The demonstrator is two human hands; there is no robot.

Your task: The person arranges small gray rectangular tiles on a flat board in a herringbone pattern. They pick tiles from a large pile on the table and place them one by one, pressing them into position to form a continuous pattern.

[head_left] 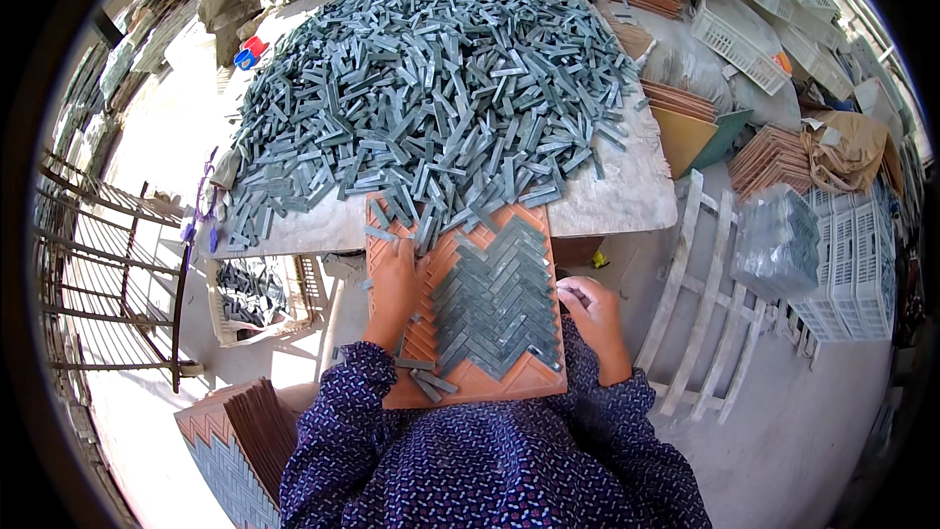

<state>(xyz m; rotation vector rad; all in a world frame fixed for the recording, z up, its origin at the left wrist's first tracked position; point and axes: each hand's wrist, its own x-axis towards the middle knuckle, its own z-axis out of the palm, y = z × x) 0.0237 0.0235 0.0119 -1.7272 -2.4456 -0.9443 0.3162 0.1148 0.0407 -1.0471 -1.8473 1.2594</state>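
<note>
An orange moulded tray lies in front of me, its near edge by my body. Grey-green stone strips fill its middle and right in a herringbone pattern; bare zigzag ridges show along the left. My left hand is over the tray's left part, fingers bent down and closed beside loose strips; its fingertips are partly hidden. Just off the right edge, my right hand has thumb and fingers drawn together; what they hold, if anything, is too small to name. A few loose strips rest on the tray's near left corner.
A big heap of strips covers the table beyond the tray. Below left stands a crate of strips, near stacked filled trays. A metal rack is farther left. At right are a slatted wooden frame and white crates.
</note>
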